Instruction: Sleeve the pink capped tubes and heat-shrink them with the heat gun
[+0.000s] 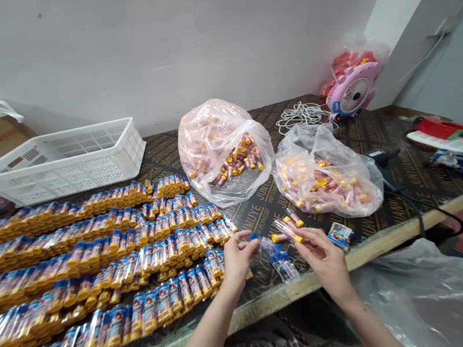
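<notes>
One tube (286, 229), perhaps more, sits pinched in the right hand (321, 256), lower centre of frame; the left hand (236, 257) pinches a blue wrapper (253, 237). Bags (234, 193) of tubes stand behind on the bench (262, 309), presumably for easy reach; packs (166, 301) lie rowed at left.

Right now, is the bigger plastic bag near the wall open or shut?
Open. The bag's mouth gapes toward the front right, with yellow-capped tubes showing uncovered inside it.
</notes>
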`<state>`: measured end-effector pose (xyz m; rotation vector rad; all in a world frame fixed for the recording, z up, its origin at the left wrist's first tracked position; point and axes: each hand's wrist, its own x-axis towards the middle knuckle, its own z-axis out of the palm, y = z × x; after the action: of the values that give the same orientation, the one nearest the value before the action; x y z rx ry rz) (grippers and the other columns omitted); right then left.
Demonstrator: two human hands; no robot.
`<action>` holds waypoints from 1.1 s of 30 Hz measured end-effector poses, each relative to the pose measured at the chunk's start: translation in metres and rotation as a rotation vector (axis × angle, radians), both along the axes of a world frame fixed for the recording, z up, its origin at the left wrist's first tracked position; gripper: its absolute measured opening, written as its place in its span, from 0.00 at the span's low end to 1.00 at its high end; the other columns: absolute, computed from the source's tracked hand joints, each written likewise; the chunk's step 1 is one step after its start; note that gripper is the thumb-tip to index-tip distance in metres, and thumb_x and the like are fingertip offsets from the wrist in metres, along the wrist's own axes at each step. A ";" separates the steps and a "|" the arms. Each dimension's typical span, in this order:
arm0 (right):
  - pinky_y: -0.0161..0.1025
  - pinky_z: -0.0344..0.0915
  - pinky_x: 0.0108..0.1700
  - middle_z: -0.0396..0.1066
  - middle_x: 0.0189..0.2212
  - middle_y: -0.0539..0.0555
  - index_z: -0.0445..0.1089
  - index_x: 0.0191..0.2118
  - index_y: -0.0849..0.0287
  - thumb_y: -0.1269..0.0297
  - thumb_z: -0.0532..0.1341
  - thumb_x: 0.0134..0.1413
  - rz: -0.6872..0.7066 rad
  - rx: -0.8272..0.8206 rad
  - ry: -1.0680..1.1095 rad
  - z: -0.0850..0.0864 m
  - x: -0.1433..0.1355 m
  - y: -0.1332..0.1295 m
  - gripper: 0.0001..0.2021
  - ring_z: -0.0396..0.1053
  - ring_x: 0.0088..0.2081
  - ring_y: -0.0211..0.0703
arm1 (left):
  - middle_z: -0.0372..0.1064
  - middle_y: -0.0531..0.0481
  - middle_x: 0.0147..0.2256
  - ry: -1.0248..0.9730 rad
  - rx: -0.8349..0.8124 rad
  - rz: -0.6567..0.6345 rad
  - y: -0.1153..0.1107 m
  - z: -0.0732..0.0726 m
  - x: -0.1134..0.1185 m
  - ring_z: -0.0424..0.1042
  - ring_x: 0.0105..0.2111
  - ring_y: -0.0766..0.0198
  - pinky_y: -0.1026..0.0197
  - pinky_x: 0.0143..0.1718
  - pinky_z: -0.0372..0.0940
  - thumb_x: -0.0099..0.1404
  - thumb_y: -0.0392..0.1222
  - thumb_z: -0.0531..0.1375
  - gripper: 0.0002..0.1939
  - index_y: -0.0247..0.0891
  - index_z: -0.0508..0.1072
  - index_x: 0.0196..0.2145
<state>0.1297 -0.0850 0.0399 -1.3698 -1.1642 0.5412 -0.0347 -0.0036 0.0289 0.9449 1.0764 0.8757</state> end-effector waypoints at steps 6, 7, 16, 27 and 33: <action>0.40 0.68 0.45 0.67 0.45 0.56 0.70 0.44 0.54 0.66 0.60 0.54 0.040 0.033 0.047 0.010 -0.029 -0.001 0.11 0.67 0.46 0.45 | 0.69 0.53 0.21 -0.225 -0.172 0.195 0.011 0.017 -0.030 0.67 0.21 0.71 0.66 0.26 0.65 0.35 0.48 0.72 0.20 0.31 0.72 0.23; 0.40 0.69 0.44 0.67 0.44 0.56 0.71 0.44 0.54 0.67 0.60 0.54 0.041 0.038 0.029 0.011 -0.033 0.000 0.11 0.67 0.46 0.44 | 0.69 0.53 0.22 -0.231 -0.183 0.220 0.011 0.018 -0.032 0.67 0.22 0.71 0.67 0.26 0.65 0.35 0.48 0.72 0.21 0.31 0.73 0.23; 0.43 0.67 0.46 0.68 0.43 0.56 0.71 0.44 0.53 0.68 0.59 0.55 0.059 0.041 -0.150 0.011 -0.050 -0.001 0.11 0.66 0.46 0.46 | 0.68 0.54 0.18 -0.227 -0.180 0.388 0.014 0.013 -0.040 0.67 0.20 0.70 0.67 0.25 0.62 0.34 0.53 0.71 0.23 0.32 0.72 0.21; 0.36 0.68 0.39 0.67 0.42 0.53 0.69 0.46 0.49 0.72 0.53 0.57 0.263 0.007 -0.179 0.004 -0.054 0.002 0.15 0.67 0.43 0.41 | 0.70 0.54 0.25 -0.350 -0.151 0.128 -0.002 0.027 -0.034 0.69 0.23 0.70 0.66 0.27 0.66 0.43 0.46 0.70 0.20 0.35 0.70 0.31; 0.44 0.66 0.47 0.57 0.53 0.56 0.55 0.59 0.49 0.77 0.57 0.44 0.273 0.072 -0.282 0.006 -0.049 0.008 0.34 0.64 0.48 0.45 | 0.70 0.50 0.24 -0.270 -0.175 -0.123 -0.011 0.032 -0.036 0.69 0.23 0.70 0.66 0.28 0.66 0.46 0.47 0.69 0.17 0.31 0.71 0.26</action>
<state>0.0802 -0.0771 0.0455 -1.2601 -1.6001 0.5027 -0.0712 -0.0145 0.0611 0.7160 0.8388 0.7699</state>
